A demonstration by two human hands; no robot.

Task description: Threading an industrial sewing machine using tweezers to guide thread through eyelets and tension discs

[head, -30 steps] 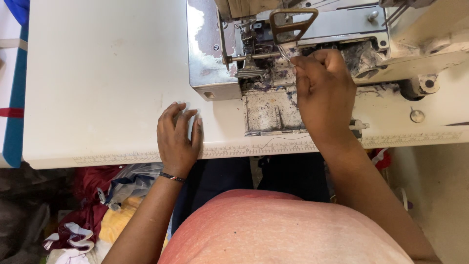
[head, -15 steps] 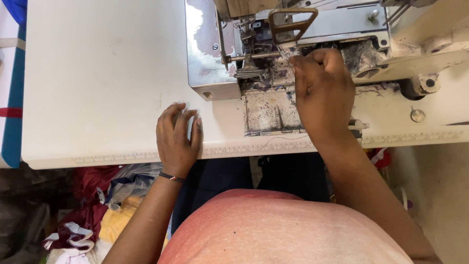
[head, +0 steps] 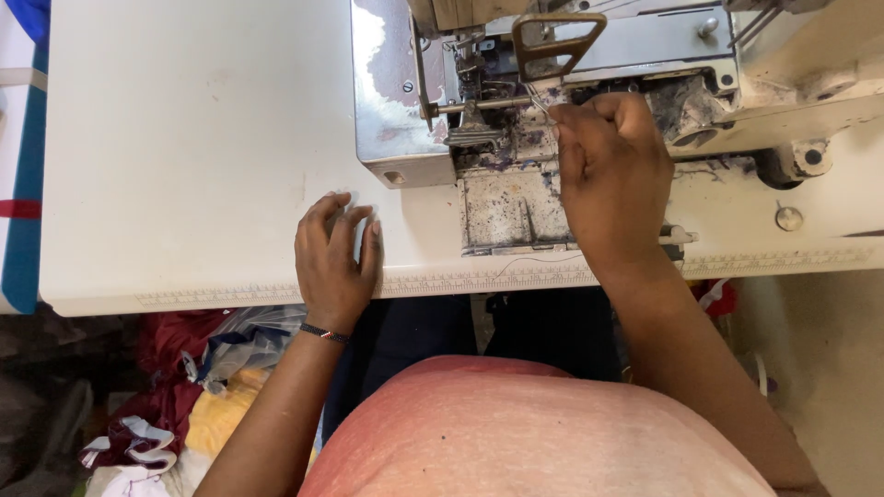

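Resting flat near the lower centre of the frame, the left hand (head: 335,260) lies palm down with fingers loosely spread on the white laminate sewing table (head: 184,138), holding nothing; a thin dark beaded bracelet (head: 324,333) circles its wrist. Right hand (head: 612,175), centre right: fingers bunched narrowly together, fingertips pinched on a fine pale thread (head: 540,99) just below the brass-coloured rectangular thread guide (head: 556,44) of the machine. Grey metal overlock sewing machine (head: 396,101), upper centre to upper right: stained casing, presser foot (head: 473,133) left of the right hand, ink-spotted work plate (head: 511,207) beneath it. Printed measuring rule (head: 230,294) runs along the table's front edge. Loose thread strand (head: 539,264) lies on the edge below the plate. Person's pink-orange top (head: 534,433), bottom centre. Heap of mixed fabric scraps, red, yellow and white (head: 175,405), lower left, below the table. Blue-edged surface (head: 20,184) at far left.
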